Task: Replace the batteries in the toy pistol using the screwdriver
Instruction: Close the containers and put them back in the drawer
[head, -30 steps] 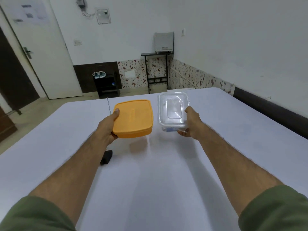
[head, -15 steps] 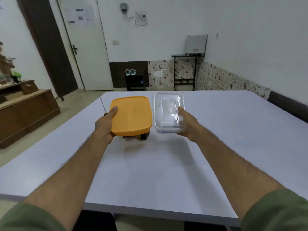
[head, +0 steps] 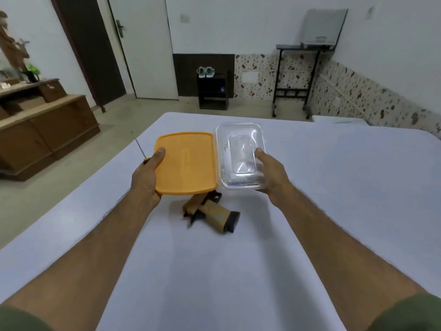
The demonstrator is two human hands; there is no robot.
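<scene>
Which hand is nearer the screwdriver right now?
Left. The left hand holds the screwdriver together with the orange lid; the right hand holds the clear container, on the lid's far side.

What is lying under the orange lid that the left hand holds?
Under the orange lid the toy pistol lies on the white table. Its grip and rear show; its front end is covered by the lid.

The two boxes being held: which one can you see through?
The clear plastic box in the right hand. The orange box in the left hand is solid-coloured.
</scene>
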